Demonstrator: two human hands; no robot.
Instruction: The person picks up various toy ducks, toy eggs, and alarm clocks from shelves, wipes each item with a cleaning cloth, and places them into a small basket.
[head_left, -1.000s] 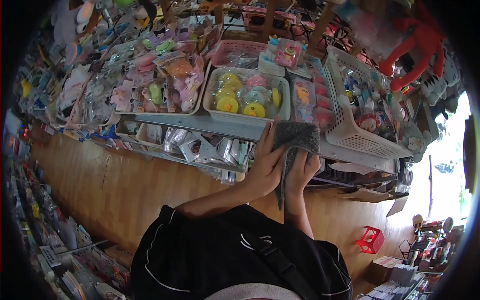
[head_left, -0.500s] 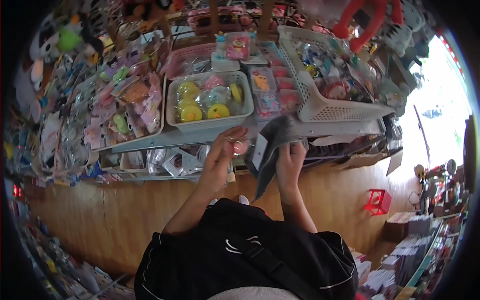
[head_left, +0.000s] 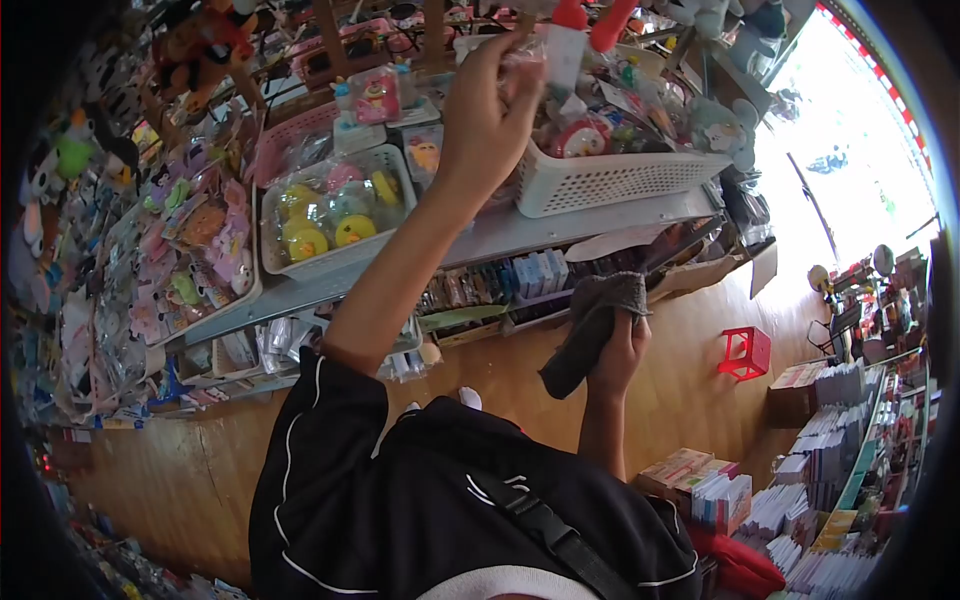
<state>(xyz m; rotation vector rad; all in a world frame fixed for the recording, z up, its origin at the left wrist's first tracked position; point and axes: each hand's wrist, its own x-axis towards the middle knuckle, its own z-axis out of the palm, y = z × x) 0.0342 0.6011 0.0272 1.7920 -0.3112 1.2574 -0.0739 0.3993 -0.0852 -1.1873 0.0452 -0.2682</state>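
Reaching up right of the white plastic tub of yellow duck toys (head_left: 330, 215), your left hand (head_left: 488, 120) pinches a clear plastic toy packet (head_left: 556, 48) over the far white lattice basket (head_left: 620, 178); nearer, your right hand (head_left: 618, 358) grips a grey cloth (head_left: 588, 328).

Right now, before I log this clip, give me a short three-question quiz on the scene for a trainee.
1. Multiple choice: which of the hands holds the grey cloth? A) left B) right C) neither
2. True or false: the left hand hangs down at the person's side.
3. Fill in the blank: the left hand is raised at a white ____ that stands on the shelf.

Key
1. B, the right hand.
2. False: it is raised high, fingers closed on a clear packet.
3. basket.
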